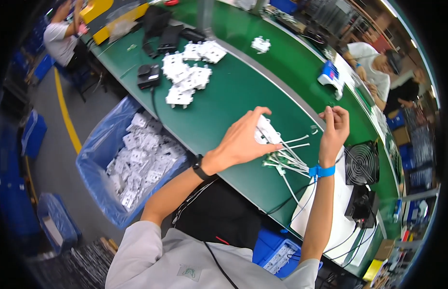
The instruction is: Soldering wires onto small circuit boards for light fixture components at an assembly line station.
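My left hand (243, 136) is closed on a white plastic housing (266, 131), thumb on the near side and fingers over the far side. Below it on the green bench lies a bundle of white cables (292, 163) with small green and white ends. To the right, my right hand (333, 126) is raised over the green conveyor side, thumb and fingertips pinched around a small dark green piece (331, 104); its exact kind is too small to tell. A blue strap with a cord (322, 171) circles my right wrist.
Several white housings (186, 77) are piled farther left on the bench, beside a small black device (149, 76). A blue-lined bin (106, 200) of white parts stands at left. A black fan (362, 164) is at right. People sit across and at far left.
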`<action>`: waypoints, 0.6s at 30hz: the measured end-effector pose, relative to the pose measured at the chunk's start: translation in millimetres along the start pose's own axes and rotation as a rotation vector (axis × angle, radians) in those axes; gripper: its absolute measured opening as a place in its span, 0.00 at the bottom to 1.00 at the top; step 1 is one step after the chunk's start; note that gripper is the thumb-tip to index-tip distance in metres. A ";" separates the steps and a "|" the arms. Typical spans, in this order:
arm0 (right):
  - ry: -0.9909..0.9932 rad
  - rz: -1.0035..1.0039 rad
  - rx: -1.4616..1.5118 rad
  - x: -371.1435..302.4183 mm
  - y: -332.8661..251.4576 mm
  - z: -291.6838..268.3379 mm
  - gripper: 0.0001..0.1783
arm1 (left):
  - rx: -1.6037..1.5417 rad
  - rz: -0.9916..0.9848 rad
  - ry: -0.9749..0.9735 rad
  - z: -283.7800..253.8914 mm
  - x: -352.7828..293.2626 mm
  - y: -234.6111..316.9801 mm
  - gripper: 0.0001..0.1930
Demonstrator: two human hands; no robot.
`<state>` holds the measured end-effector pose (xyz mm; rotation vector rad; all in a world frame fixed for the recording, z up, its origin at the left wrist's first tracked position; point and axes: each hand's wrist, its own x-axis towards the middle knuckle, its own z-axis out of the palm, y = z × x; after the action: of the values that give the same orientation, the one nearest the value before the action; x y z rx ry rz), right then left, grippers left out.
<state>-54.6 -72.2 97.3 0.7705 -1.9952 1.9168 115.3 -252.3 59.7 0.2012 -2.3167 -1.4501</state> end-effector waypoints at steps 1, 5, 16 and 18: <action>-0.001 0.058 0.042 2.5 1.7 -5.2 0.08 | -0.009 -0.004 -0.017 2.6 6.2 -0.4 0.39; -0.045 0.348 0.141 1.4 -4.0 -22.8 0.11 | -0.105 -0.068 -0.034 16.5 27.3 -4.7 0.34; -0.207 0.262 -0.053 -45.6 -14.1 -23.6 0.13 | -0.400 -0.078 0.038 50.1 48.1 -5.5 0.17; -0.190 0.288 -0.033 -51.0 -16.9 -22.3 0.09 | -0.414 -0.057 0.055 56.2 46.1 -0.1 0.16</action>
<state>-7.2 -40.4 86.1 0.7134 -2.3592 2.0218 50.5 -220.7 49.9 0.1860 -1.9273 -1.8856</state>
